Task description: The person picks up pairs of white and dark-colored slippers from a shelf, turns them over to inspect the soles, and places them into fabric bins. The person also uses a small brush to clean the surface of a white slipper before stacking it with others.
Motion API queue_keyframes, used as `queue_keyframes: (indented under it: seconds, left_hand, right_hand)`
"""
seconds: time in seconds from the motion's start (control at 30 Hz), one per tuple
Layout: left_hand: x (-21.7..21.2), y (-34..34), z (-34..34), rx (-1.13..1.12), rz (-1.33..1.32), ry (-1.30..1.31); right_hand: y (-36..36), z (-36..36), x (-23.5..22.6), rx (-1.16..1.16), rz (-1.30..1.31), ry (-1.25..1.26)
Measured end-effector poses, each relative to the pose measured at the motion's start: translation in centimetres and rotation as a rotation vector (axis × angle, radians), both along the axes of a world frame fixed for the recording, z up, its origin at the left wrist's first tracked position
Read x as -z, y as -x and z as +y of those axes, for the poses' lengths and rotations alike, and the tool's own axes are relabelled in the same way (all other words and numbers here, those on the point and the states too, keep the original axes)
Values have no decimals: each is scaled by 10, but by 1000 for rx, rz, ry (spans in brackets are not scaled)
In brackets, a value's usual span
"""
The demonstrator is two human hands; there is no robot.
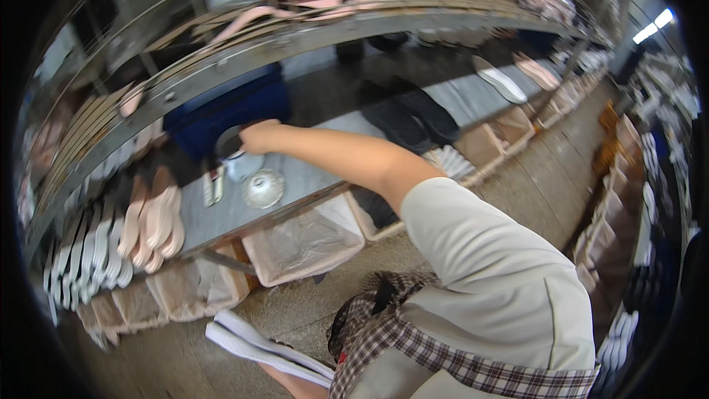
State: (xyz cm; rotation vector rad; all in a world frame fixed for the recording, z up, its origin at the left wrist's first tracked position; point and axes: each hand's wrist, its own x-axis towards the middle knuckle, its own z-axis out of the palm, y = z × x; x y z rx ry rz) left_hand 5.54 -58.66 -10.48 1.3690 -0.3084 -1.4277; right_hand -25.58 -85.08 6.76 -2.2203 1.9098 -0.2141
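Note:
My right arm stretches across the bench to its far left part, where my right hand (258, 137) is closed at the rim of a pale blue pot (240, 166) with a dark round mouth. Motion blur hides what the fingers grip. Close to the pot are a clear, ribbed glass lid (263, 188) and a small pale green and white object (213, 185). Low in the view, a pair of white shoe soles (258, 343) rests in my left hand (292, 383), which the soles mostly cover.
Pink shoe soles (151, 222) and white ones (88, 251) stand in rows at the left. Behind the pot is a blue bin (221, 107). Black soles (413, 114) lie farther right. Lined baskets (303, 247) line the bench front; a metal-edged rack (295, 26) runs above.

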Motion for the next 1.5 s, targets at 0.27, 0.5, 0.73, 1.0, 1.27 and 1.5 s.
queue_keyframes:
  seconds: [0.27, 0.5, 0.73, 1.0, 1.27, 1.5]
  left_hand:
    - [-19, 1, 17, -25, -8, -103]
    - [1, -17, 29, -79, 213, 152]
    - [-28, -5, 24, -189, 201, 254]
    - [-41, 2, 54, -130, -58, 298]
    - [-51, 8, 61, -152, -28, 331]
    - [-54, 8, 65, -196, 11, 351]
  right_hand:
    - [22, 22, -1, -13, -47, 108]
    - [-17, 99, 1, -279, -645, 306]
    - [-100, 266, 52, -672, -682, -20]
    - [-129, 267, 35, -870, -515, 251]
    - [-126, 256, 38, -934, -650, 347]
    - [-126, 254, 39, -767, -483, 255]
